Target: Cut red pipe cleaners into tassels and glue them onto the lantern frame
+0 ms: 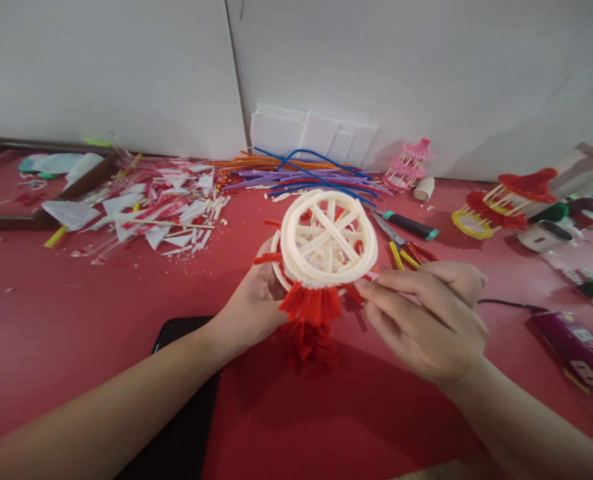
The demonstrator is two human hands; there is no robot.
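Observation:
My left hand (249,300) is wrapped around the side of a craft model made of fuzzy pipe cleaner. The model's cream wheel-shaped frame (329,233), a thick ring with crossing spokes, faces up toward me. Short red pipe-cleaner strips (311,303) hang in a row from the near rim, and a few others stick out at the left. Lower down is a bunched red part (312,343) of it. With thumb and fingers pinched, my right hand (426,320) holds a red pipe-cleaner strip (354,293) at the rim's right side; its far end is partly hidden.
Scraps of paper and plastic (151,207) lie at the left beside a brown frame (46,220). Coloured pipe cleaners (306,175) are heaped at the back. Pliers (409,255), a green-black tool (410,225), a red-yellow model (506,200) and a purple power strip (574,347) sit right.

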